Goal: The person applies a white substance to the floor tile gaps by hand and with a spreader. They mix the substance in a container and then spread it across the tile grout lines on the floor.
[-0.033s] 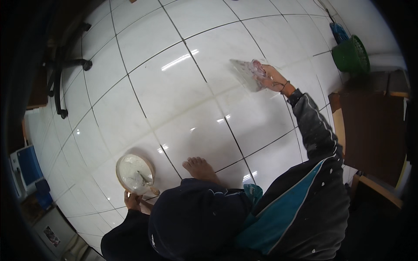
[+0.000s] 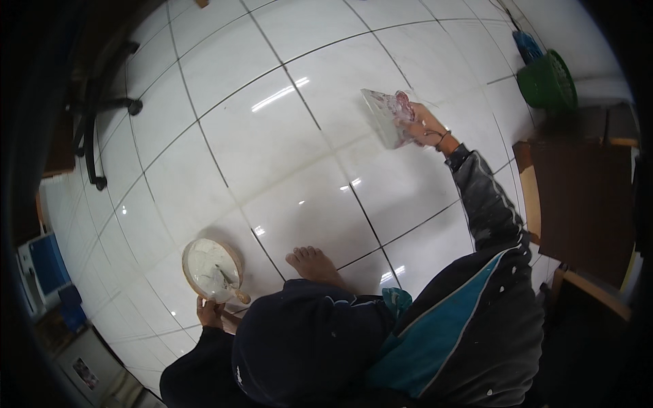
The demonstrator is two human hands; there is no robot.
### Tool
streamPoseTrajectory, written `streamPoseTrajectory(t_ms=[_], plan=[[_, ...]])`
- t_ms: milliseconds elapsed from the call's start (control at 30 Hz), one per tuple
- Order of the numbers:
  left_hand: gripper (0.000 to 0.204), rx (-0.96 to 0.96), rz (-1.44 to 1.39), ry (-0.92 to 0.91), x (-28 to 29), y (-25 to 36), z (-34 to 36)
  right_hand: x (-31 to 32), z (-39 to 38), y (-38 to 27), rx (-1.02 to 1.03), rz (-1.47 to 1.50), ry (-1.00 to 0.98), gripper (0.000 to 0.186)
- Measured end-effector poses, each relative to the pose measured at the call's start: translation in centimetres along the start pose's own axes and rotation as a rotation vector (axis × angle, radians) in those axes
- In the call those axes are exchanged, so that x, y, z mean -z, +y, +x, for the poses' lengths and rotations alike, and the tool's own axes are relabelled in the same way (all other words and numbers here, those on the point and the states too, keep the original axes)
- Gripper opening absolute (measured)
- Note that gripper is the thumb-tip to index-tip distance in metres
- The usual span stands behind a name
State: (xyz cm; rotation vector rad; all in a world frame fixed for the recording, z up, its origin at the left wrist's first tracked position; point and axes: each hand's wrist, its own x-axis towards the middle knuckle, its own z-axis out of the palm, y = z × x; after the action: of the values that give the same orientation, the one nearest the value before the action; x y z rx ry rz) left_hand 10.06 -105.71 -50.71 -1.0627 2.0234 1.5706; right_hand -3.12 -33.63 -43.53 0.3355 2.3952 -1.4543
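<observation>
My right hand (image 2: 420,126) stretches out to the right over the floor, fingers wrapped round the pinkish, smeared handle of a flat trowel (image 2: 379,115). Its pale plate is against or just above the white tiles; which one I cannot tell. At lower left, my left hand (image 2: 209,312) grips the near rim of a round bowl (image 2: 240,262). White paste (image 2: 204,260) fills part of the bowl, and a small tool with a light wooden handle (image 2: 241,296) leans in it, its lower end in the paste.
Dark joint lines run between the glossy floor tiles (image 2: 286,170), some whitened over. A bare foot (image 2: 313,263) rests near the middle. A wheeled chair base (image 2: 102,109) stands at far left, a green basket (image 2: 547,81) at far right, and brown furniture (image 2: 578,204) beside my right arm.
The trowel, blurred before, now shows sharp, its plate turned slightly with my right hand. The bowl looks a little more tilted, with my left hand still on its rim.
</observation>
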Motion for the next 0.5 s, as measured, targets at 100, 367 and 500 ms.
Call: streamPoseTrajectory(t_ms=[100,367,500], plan=[[0.046,-0.069,-0.016,-0.03,-2.2,2.2,0.6,-2.0,-1.1,1.1,-0.152,0.201,0.077,0.021],[0.03,-0.175,-0.185,-0.314,-16.9,17.1,5.8,-5.3,7.5,0.4,0.608,-0.476,0.119,0.051],[0.026,-0.261,-0.129,-0.311,-20.4,21.3,13.0,-10.8,15.2,-6.2,0.506,-0.581,-0.051,0.04]])
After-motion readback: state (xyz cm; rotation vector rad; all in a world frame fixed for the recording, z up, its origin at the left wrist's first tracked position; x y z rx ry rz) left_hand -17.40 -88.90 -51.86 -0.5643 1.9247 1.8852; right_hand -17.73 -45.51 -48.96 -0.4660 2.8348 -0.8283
